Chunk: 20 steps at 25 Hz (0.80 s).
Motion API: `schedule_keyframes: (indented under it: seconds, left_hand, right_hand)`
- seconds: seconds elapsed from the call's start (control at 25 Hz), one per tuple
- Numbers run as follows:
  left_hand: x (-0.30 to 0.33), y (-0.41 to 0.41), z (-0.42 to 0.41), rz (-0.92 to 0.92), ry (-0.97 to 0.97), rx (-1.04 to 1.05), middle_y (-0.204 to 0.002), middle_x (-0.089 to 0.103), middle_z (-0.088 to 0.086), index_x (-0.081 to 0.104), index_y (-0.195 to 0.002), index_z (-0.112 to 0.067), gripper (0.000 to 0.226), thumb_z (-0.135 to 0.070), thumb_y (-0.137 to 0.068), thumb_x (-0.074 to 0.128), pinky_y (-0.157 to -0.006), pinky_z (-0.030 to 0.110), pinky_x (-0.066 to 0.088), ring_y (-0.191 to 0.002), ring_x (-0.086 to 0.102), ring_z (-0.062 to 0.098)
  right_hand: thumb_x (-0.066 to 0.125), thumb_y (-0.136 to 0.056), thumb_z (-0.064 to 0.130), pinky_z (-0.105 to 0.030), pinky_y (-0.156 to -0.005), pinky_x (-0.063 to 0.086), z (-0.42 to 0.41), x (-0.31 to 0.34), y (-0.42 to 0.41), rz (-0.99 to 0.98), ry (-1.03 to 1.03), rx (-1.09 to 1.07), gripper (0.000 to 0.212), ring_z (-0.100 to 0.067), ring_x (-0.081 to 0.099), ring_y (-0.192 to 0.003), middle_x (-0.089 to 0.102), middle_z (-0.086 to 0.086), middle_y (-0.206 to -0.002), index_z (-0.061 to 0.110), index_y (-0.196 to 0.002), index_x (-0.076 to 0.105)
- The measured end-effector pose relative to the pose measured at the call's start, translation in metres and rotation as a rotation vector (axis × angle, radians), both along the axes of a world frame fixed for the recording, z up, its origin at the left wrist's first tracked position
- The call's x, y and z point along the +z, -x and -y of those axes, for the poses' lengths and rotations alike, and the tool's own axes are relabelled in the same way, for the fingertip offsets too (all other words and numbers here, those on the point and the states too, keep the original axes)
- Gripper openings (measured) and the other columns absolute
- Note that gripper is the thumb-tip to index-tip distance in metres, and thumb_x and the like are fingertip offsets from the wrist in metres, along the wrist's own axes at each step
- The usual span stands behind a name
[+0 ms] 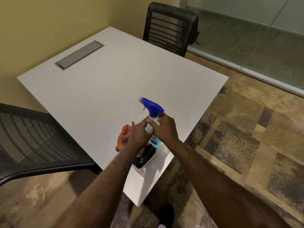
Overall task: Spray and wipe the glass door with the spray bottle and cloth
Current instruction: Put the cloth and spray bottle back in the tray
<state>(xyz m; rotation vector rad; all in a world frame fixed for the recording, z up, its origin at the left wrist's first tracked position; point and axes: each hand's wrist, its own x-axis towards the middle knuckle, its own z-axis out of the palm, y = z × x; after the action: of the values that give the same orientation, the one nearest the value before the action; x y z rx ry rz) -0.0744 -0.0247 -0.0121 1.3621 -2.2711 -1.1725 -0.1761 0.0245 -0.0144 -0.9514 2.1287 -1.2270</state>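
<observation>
A clear spray bottle [152,111] with a blue trigger head and blue liquid stands upright on the white table [102,83], near its front corner. My right hand [166,129] wraps the bottle's neck and body. My left hand [139,134] reaches in from the left, fingers spread and touching the bottle's side. An orange cloth [125,135] lies crumpled on the table just left of the bottle, partly hidden under my left hand. The glass wall [246,38] with its metal floor rail runs along the far right.
A black item in a clear case [144,157] lies beside the cloth at the table edge. A grey cable hatch [79,54] is set in the tabletop. One black mesh chair [169,28] stands at the far side, another [32,137] at the left. Patterned carpet [238,137] covers the floor.
</observation>
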Motion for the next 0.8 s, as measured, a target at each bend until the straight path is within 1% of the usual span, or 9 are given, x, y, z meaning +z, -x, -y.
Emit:
schedule_keyframes:
  seconds: [0.08, 0.2, 0.32, 0.44, 0.56, 0.6, 0.68, 0.76, 0.8]
  left_hand:
    - [0.000, 0.001, 0.000, -0.017, -0.008, 0.000, -0.138, 0.065, 0.006, 0.057, -0.135, -0.013, 0.041, -0.023, -0.096, 0.064, -0.127, 0.056, 0.002, -0.133, 0.057, 0.024]
    - [0.000, 0.007, 0.001, -0.001, -0.017, -0.015, -0.140, 0.064, 0.006, 0.056, -0.136, -0.012, 0.042, -0.025, -0.097, 0.063, -0.127, 0.056, 0.005, -0.134, 0.056, 0.025]
    - [-0.002, 0.010, 0.001, 0.012, -0.012, -0.040, -0.142, 0.062, 0.005, 0.056, -0.135, -0.013, 0.040, -0.026, -0.098, 0.062, -0.127, 0.057, 0.005, -0.135, 0.055, 0.025]
    - [-0.005, 0.010, -0.002, 0.006, 0.000, -0.049, -0.143, 0.061, 0.004, 0.056, -0.133, -0.014, 0.037, -0.026, -0.099, 0.061, -0.127, 0.057, 0.005, -0.136, 0.054, 0.023]
    - [-0.008, 0.008, -0.002, 0.010, 0.015, -0.035, -0.144, 0.061, 0.004, 0.056, -0.134, -0.015, 0.037, -0.025, -0.098, 0.061, -0.127, 0.057, 0.005, -0.136, 0.054, 0.023]
    - [-0.009, 0.008, -0.002, 0.019, 0.019, -0.034, -0.143, 0.061, 0.003, 0.055, -0.135, -0.016, 0.038, -0.025, -0.098, 0.061, -0.127, 0.057, 0.006, -0.135, 0.054, 0.023]
    - [-0.009, 0.006, 0.000, 0.060, 0.027, -0.061, -0.143, 0.061, 0.003, 0.053, -0.137, -0.014, 0.042, -0.027, -0.098, 0.062, -0.126, 0.057, 0.008, -0.136, 0.053, 0.022]
    - [-0.006, 0.004, -0.001, 0.079, 0.030, -0.096, -0.143, 0.061, 0.003, 0.051, -0.140, -0.014, 0.045, -0.027, -0.098, 0.061, -0.126, 0.056, 0.011, -0.136, 0.053, 0.023]
    - [-0.003, 0.003, -0.003, 0.057, 0.020, -0.116, -0.141, 0.062, 0.002, 0.049, -0.141, -0.016, 0.046, -0.027, -0.098, 0.062, -0.125, 0.053, 0.019, -0.133, 0.055, 0.022]
  right_hand:
    - [0.073, -0.083, 0.036, -0.021, -0.073, 0.044, 0.000, 0.000, 0.003, 0.000, -0.002, 0.010, 0.037, -0.010, 0.059, -0.082, 0.061, 0.007, -0.088, 0.011, -0.109, 0.062]
    - [0.073, -0.084, 0.033, -0.018, -0.072, 0.046, 0.000, 0.001, 0.008, 0.020, 0.003, 0.008, 0.035, -0.011, 0.062, -0.083, 0.067, 0.003, -0.092, 0.012, -0.110, 0.062]
    - [0.074, -0.084, 0.032, -0.022, -0.077, 0.050, -0.004, 0.000, 0.009, 0.021, 0.014, -0.003, 0.038, -0.010, 0.061, -0.084, 0.068, 0.002, -0.094, 0.010, -0.113, 0.062]
    - [0.074, -0.084, 0.033, -0.021, -0.076, 0.046, -0.008, -0.003, 0.008, 0.015, 0.012, -0.011, 0.038, -0.014, 0.063, -0.087, 0.064, 0.003, -0.091, 0.009, -0.111, 0.062]
    - [0.073, -0.084, 0.034, -0.023, -0.080, 0.045, -0.007, -0.004, 0.006, 0.016, 0.007, -0.019, 0.043, -0.017, 0.065, -0.095, 0.070, -0.005, -0.103, 0.008, -0.115, 0.061]
    - [0.073, -0.084, 0.035, -0.022, -0.080, 0.046, -0.007, -0.005, 0.005, 0.012, 0.007, -0.018, 0.042, -0.018, 0.066, -0.095, 0.070, -0.005, -0.103, 0.008, -0.115, 0.061]
    - [0.072, -0.084, 0.037, -0.022, -0.079, 0.049, -0.008, -0.006, 0.003, 0.012, 0.003, -0.004, 0.041, -0.019, 0.067, -0.094, 0.069, -0.002, -0.099, 0.011, -0.114, 0.061]
    - [0.072, -0.084, 0.038, -0.023, -0.081, 0.050, -0.012, -0.005, 0.002, 0.038, 0.010, 0.014, 0.043, -0.020, 0.067, -0.097, 0.069, -0.002, -0.101, 0.012, -0.116, 0.060]
    - [0.072, -0.084, 0.037, -0.022, -0.082, 0.049, -0.015, -0.003, 0.000, 0.044, 0.016, 0.023, 0.045, -0.020, 0.066, -0.101, 0.069, -0.002, -0.105, 0.013, -0.119, 0.059]
